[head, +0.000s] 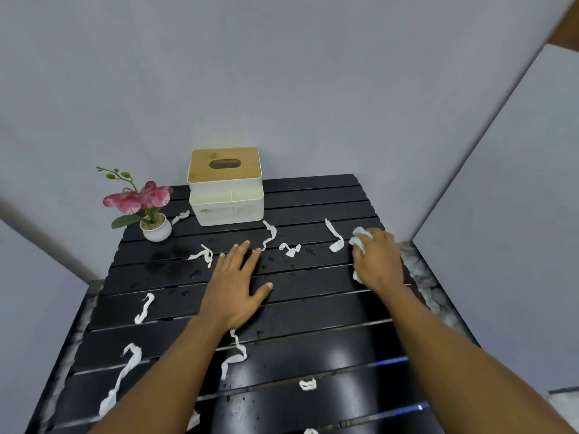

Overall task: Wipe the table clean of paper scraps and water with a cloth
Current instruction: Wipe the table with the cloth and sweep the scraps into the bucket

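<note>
A black slatted table (313, 339) carries several twisted white paper scraps, such as a long one (120, 377) at the near left and a curled one (333, 238) far right. Water drops and a wet patch (169, 261) lie on the far slats. My left hand (238, 286) rests flat on the table's middle, fingers spread, holding nothing. My right hand (377, 261) presses a pale crumpled cloth (360, 238) onto the far right of the table, just right of the curled scrap.
A white tissue box with a wooden lid (225, 186) stands at the back centre. A small potted pink orchid (147, 211) sits at the back left corner. Grey walls close in behind and on both sides.
</note>
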